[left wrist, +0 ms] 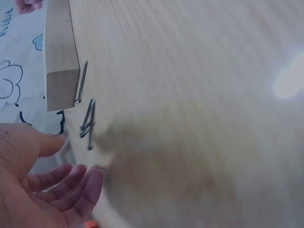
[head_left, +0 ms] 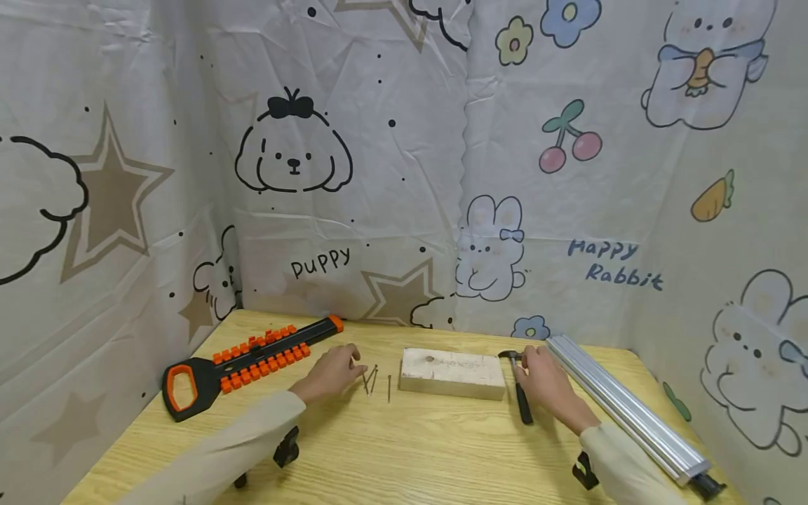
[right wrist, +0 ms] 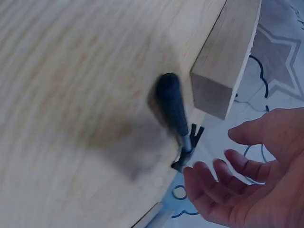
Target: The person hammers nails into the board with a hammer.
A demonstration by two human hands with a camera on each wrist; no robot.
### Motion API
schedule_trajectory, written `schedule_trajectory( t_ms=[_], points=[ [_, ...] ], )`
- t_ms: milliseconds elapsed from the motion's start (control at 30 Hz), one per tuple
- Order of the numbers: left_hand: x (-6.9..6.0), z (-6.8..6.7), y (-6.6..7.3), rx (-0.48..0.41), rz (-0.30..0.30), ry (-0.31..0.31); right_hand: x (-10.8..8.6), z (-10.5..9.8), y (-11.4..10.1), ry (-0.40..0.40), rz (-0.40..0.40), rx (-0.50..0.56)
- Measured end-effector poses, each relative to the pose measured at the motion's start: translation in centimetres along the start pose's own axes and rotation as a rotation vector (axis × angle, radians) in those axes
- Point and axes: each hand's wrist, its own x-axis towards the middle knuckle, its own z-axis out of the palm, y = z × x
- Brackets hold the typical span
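Note:
My left hand [head_left: 330, 373] hovers just left of several nails [head_left: 372, 380]. Its fingers are loosely bent, and in the left wrist view a gap separates thumb and fingertips, with nothing between them. Two or so nails [left wrist: 88, 121] lie crossed, and a single nail [left wrist: 81, 83] lies nearer the block. The pale wooden block [head_left: 451, 373] lies flat between my hands. To its right is a claw hammer [head_left: 523, 403] with a black handle, head toward the wall. Beside the hammer, my right hand [right wrist: 256, 171] has loosely bent fingers and an empty palm; it is apart from the handle.
A black and orange toothed rack [head_left: 265, 358] with a loop handle lies at the left of the wood-grain table [head_left: 404, 456]. A long silver metal bar [head_left: 631, 410] lies along the right edge. Printed cloth [head_left: 379, 175] hangs close behind and at both sides.

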Motion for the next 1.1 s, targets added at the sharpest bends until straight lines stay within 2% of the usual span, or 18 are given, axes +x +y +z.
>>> schedule_trajectory(
  t_ms=[167, 267, 367, 500, 633, 800, 967, 1100],
  points=[
    [-0.1, 1.1, -0.4, 0.002, -0.065, 0.089, -0.4, 0.2, 0.9, -0.07, 0.089, -0.008],
    [0.0, 1.5, -0.6, 0.009, -0.114, 0.115, -0.7, 0.4, 1.2, -0.113, 0.113, -0.007],
    [0.2, 1.7, -0.7, 0.001, -0.164, 0.1, -0.9, 0.7, 1.2, -0.163, 0.128, 0.03],
    [0.3, 1.6, -0.7, -0.009, -0.206, 0.069, -0.9, 1.1, 0.7, -0.185, 0.151, 0.071],
    [0.4, 1.3, -0.4, 0.006, -0.224, 0.033, -1.0, 1.7, -0.2, -0.181, 0.166, 0.029],
    [0.4, 0.7, 0.0, 0.04, -0.251, -0.022, -0.8, 2.5, -1.4, -0.15, 0.123, -0.131],
    [0.3, 0.0, 0.7, -0.022, -0.28, -0.089, -1.2, 3.2, -1.4, -0.037, 0.008, -0.344],
    [0.5, -0.4, 1.1, -0.079, -0.335, -0.12, -1.5, 3.3, -1.0, 0.046, -0.025, -0.394]
  ],
)
